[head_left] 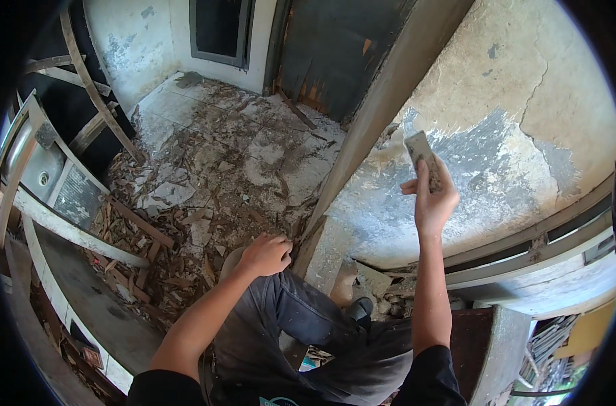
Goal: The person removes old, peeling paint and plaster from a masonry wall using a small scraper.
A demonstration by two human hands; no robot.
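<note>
Nearest to you, your left hand point(266, 255) rests on your raised knee point(281, 298) in dark trousers, its fingers point(279, 243) curled loosely together with nothing between them. Just beyond those fingers runs the grey door frame post point(382, 115), and the floor point(186, 101) past them is littered with splintered wood scraps point(152, 237) and flakes of plaster.

Your right hand point(430, 199) is lifted higher and further out, well apart from the left. Its fingers point(426, 172) are pressed around the handle of a scraper point(421, 154), thumb on the near side, so the handle sits hidden in your grip. The pale, smeared blade stands upright above your fingertips, tilted slightly left, its flat face laid against or just beside the wall point(524, 88); you cannot tell whether it truly touches. Around the blade the wall shows a bare grey patch point(497, 162) where the cream coating has come away.

To the left of your left fingers, well apart, a steel sink point(41, 169) sits in a worn surface point(98, 304); its basin shows only a drain.

Farthest off, beyond the debris, stand a dark door point(335, 54) and a dark window point(220, 27).
</note>
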